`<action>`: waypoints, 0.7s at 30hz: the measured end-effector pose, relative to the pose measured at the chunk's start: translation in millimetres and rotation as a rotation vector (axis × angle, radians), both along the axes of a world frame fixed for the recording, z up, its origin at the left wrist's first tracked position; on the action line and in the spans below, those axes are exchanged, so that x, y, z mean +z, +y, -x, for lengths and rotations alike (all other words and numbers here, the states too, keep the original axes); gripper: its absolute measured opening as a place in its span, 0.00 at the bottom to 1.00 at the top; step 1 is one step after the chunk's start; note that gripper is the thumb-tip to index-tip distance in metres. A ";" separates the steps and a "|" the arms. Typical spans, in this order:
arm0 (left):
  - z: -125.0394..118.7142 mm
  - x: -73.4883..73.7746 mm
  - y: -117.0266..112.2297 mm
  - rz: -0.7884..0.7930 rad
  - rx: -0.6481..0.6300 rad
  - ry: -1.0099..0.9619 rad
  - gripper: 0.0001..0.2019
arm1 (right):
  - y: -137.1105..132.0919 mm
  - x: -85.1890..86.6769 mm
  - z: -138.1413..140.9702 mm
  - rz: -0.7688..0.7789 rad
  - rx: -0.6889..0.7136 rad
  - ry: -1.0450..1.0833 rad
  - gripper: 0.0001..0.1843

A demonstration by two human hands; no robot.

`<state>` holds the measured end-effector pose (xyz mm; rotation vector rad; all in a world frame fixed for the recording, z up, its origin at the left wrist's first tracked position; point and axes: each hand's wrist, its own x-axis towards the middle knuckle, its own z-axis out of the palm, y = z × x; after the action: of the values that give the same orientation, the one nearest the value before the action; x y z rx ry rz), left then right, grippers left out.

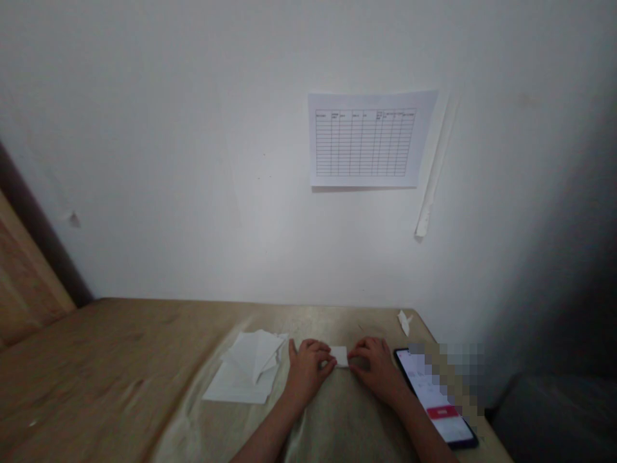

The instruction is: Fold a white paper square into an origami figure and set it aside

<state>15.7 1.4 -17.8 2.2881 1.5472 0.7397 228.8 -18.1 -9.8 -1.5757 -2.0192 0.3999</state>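
Between the left hand (308, 361) and the right hand (373, 364), a small white paper (340, 355) is held low at the surface (144, 360); whether it is rested there or slightly lifted cannot be told. Its left edge is gripped by the thumb and fingers of the left hand, its right edge by those of the right. For good work, both ends should be pinched with equal, light pressure and kept level, so that no skew or tear is caused. Any crease is best pressed against the surface. The loose sheets (236, 382), just beside the left hand, should be left undisturbed, and the phone (419, 379) should be kept clear of the right forearm.
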 end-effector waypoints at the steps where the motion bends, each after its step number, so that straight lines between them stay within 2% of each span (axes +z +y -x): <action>1: 0.1 0.2 0.1 0.001 0.000 0.001 0.08 | -0.1 0.1 0.2 -0.005 0.002 0.002 0.12; 15: 1.0 1.2 2.6 0.051 0.008 -0.021 0.09 | 6.2 -8.4 1.3 -0.030 0.016 -0.009 0.09; 21: 0.3 6.3 -1.3 0.060 -0.014 -0.028 0.10 | 6.7 -11.6 4.7 -0.020 0.012 0.003 0.09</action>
<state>15.4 0.1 -11.6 2.2342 1.5184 0.7090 224.1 -11.4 -21.4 -1.5511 -2.0247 0.3851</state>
